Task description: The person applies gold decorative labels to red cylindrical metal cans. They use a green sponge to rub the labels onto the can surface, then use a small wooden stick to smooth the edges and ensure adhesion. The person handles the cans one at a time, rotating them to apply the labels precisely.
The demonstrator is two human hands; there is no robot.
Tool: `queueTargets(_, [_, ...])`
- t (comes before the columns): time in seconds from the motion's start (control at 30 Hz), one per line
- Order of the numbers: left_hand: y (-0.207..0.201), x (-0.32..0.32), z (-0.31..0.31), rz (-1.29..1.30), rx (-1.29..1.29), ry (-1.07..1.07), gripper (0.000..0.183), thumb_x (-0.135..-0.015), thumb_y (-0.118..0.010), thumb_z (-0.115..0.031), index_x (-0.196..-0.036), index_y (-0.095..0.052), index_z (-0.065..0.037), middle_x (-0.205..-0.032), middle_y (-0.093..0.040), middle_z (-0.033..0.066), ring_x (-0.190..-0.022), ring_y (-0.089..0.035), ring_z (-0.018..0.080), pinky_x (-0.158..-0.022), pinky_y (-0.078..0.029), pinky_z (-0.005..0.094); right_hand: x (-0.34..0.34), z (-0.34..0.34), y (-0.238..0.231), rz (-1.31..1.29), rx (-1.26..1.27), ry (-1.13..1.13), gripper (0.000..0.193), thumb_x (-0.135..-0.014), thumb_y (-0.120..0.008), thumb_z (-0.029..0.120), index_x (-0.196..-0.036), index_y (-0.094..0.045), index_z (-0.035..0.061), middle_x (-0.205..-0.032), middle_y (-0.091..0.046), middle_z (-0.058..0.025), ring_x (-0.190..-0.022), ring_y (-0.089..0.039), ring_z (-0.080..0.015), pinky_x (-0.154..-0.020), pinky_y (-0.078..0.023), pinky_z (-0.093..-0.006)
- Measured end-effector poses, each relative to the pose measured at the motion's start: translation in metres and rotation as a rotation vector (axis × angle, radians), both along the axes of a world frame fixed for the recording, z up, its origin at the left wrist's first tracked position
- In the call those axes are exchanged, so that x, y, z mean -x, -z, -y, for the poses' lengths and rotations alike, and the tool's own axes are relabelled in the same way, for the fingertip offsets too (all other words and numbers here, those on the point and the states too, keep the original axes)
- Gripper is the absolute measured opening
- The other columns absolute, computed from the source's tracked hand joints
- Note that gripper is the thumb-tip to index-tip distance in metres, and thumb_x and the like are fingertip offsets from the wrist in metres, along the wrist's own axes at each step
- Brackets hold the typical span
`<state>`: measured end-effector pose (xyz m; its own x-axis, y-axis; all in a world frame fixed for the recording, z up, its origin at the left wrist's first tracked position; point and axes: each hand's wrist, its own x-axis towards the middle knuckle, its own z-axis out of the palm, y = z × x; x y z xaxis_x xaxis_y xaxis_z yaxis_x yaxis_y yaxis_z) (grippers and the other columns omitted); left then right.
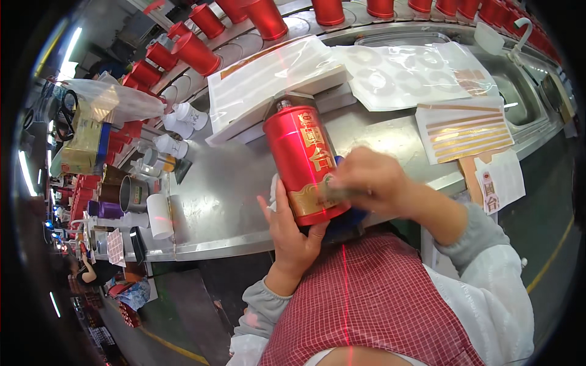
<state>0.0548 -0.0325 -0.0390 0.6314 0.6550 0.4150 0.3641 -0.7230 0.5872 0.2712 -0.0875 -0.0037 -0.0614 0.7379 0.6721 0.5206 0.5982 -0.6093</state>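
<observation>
A shiny red bottle (292, 149) with gold characters lies tilted on the steel worktop, its neck end against a white block. A gold label band (309, 198) runs round its lower part. My left hand (289, 235) grips the bottle near its base from the left, thumb at the bottom edge, with something white beside the fingers. Closed and smeared by motion, my right hand (375, 177) is over the gold band at the bottle's right side. A dark, blurred piece juts from its fingers; I cannot make out its kind. Something blue shows beneath the bottle.
White sheets (409, 76) and a sheet of gold strips (467, 131) lie to the right, before a sink (516, 91). Several red bottles (195, 52) stand along the far side. At left are white cups (186, 119), a paper roll (160, 216) and a metal pot (133, 194).
</observation>
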Motion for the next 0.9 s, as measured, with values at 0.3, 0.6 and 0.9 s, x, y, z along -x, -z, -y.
queueTargets(0.3, [0.004,0.0,0.0,0.031,0.026,0.011,0.092,-0.089,-0.061,-0.049,-0.146,-0.02,0.011,-0.144,-0.039,0.0288,-0.134,-0.039,0.0422,-0.113,-0.009,0.0617,-0.002,0.014,-0.018,0.054,0.172,-0.247,0.022,-0.077,-0.073,0.015,-0.094,-0.062,0.0069,-0.087,-0.06,-0.0076,-0.089,-0.059,-0.0291,-0.081,-0.047,-0.0391])
queueTargets(0.6, [-0.002,-0.009,0.0,0.025,-0.001,0.004,0.097,-0.086,-0.066,-0.05,-0.146,-0.02,0.011,-0.142,-0.04,0.0289,-0.134,-0.039,0.0427,-0.112,-0.008,0.0623,-0.018,0.002,-0.007,-0.182,0.34,-0.031,0.017,-0.078,-0.072,0.011,-0.095,-0.067,0.0089,-0.088,-0.062,-0.0075,-0.086,-0.06,-0.0268,-0.078,-0.048,-0.0382])
queueTargets(0.9, [0.006,-0.003,-0.001,0.059,0.067,0.003,0.095,-0.089,-0.059,-0.054,-0.146,-0.02,0.01,-0.139,-0.046,0.0262,-0.13,-0.045,0.039,-0.115,-0.015,0.052,-0.022,-0.015,0.008,-0.005,0.05,0.2,0.022,-0.072,-0.074,0.007,-0.093,-0.066,0.0079,-0.089,-0.062,-0.0092,-0.082,-0.059,-0.0292,-0.076,-0.047,-0.0389])
